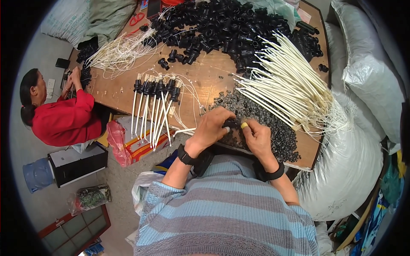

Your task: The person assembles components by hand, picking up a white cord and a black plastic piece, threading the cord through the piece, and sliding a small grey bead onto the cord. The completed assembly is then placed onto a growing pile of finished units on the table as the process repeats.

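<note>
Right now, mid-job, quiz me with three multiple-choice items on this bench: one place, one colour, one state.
1. Where does the bundle of cream tubes lie?
A right of the hands
B on the floor
C in the co-worker's lap

2. What colour is the co-worker's top?
A green
B red
C white

3. What are the left hand and right hand doing?
A resting apart
B raised off the table
C meeting over a small black part

Answers: A, tubes fan across the table's right side; B, the sleeve is red; C, fingers close together on it.

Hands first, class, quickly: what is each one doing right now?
Left hand: fingers curled on a small black part over the grey pellet pile.
Right hand: fingers pinching the same part.
</note>
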`<state>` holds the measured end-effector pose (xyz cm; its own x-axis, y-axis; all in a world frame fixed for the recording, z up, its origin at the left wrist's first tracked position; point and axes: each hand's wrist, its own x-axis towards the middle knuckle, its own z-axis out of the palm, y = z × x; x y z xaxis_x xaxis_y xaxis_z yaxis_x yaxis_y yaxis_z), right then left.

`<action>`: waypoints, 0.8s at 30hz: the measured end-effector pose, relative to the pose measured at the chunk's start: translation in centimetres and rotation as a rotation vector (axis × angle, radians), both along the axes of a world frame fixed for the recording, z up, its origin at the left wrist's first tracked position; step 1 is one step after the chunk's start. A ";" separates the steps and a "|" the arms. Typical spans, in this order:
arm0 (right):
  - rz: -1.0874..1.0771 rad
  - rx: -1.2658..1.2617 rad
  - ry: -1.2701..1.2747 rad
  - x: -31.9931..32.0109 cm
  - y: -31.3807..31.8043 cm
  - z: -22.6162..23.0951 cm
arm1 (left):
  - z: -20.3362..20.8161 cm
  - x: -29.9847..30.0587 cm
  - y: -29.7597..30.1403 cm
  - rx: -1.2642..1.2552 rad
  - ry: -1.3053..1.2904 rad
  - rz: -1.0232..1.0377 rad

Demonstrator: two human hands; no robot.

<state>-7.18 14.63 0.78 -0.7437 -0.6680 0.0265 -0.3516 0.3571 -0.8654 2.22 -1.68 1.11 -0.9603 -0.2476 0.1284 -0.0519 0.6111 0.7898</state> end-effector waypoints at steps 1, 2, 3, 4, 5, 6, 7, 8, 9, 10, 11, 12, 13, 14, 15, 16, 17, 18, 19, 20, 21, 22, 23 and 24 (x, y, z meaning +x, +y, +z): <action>0.001 0.000 -0.002 -0.2 0.1 -0.2 | 0.1 0.0 0.0 -0.045 0.032 -0.015; 0.024 0.059 -0.068 -0.6 0.3 -0.4 | 0.3 -0.1 0.1 -0.044 0.030 -0.015; 0.048 0.118 -0.135 -0.8 0.4 -0.5 | 0.6 -0.1 0.2 -0.075 0.033 -0.017; 0.047 0.119 -0.137 -0.6 0.4 -0.3 | 0.7 -0.2 0.3 -0.104 0.036 -0.019; 0.029 0.093 -0.056 -0.3 0.3 -0.1 | 0.6 -0.2 0.2 -0.105 0.035 -0.019; 0.012 0.067 0.024 -0.3 0.3 0.0 | 0.3 -0.1 0.2 -0.094 0.031 0.004; 0.011 0.068 0.024 -0.4 0.2 -0.2 | 0.1 -0.2 0.1 -0.084 0.027 0.026; 0.061 -0.035 0.179 -0.4 0.3 -0.6 | 0.1 -0.1 0.2 -0.084 0.025 0.026; 0.110 -0.137 0.333 -0.4 0.3 -0.6 | 0.0 0.0 0.2 -0.042 0.019 0.030; 0.110 -0.137 0.331 -0.4 0.5 -0.3 | 0.0 0.1 0.3 0.000 0.013 0.034; 0.193 -0.026 0.349 -0.5 0.7 0.7 | -0.1 0.1 0.2 0.000 0.012 0.034; 0.276 0.085 0.367 -0.5 0.8 1.3 | -0.2 0.2 0.2 0.021 0.012 0.040; 0.277 0.085 0.365 -0.5 0.8 0.8 | -0.3 0.3 0.2 0.042 0.012 0.046; 0.282 0.140 0.410 -0.6 1.0 0.1 | -0.2 0.2 0.3 0.043 0.011 0.044; 0.287 0.195 0.453 -0.7 1.1 -0.3 | 0.0 0.1 0.4 0.006 -0.008 0.030; 0.285 0.196 0.453 -0.8 1.1 -0.5 | 0.0 0.0 0.4 -0.030 -0.026 0.016; 0.289 0.055 0.390 -0.9 0.9 -0.6 | -0.1 0.0 0.3 -0.030 -0.028 0.016; 0.291 -0.086 0.327 -1.0 0.8 -0.7 | -0.2 0.0 0.1 -0.036 0.008 0.002; 0.291 -0.086 0.326 -1.0 0.6 -0.6 | -0.3 0.0 0.0 -0.043 0.044 -0.012; 0.278 -0.107 0.287 -0.8 0.5 -0.3 | -0.2 0.0 0.1 -0.043 0.043 -0.010; 0.265 -0.128 0.249 -0.7 0.3 -0.1 | -0.1 -0.1 0.3 -0.074 0.029 -0.020; 0.266 -0.129 0.248 -0.7 0.3 -0.1 | 0.0 -0.1 0.5 -0.106 0.015 -0.030; 0.282 -0.081 0.264 -0.9 0.1 -0.1 | -0.1 -0.1 0.6 -0.107 0.017 -0.032; 0.298 -0.034 0.280 -1.0 0.0 -0.1 | -0.4 0.0 0.7 -0.012 0.012 0.008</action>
<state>-8.14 14.66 0.71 -0.4788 -0.8482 0.2264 -0.6589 0.1768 -0.7311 2.19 -0.95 0.68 -0.9567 -0.2535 0.1431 -0.0473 0.6205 0.7828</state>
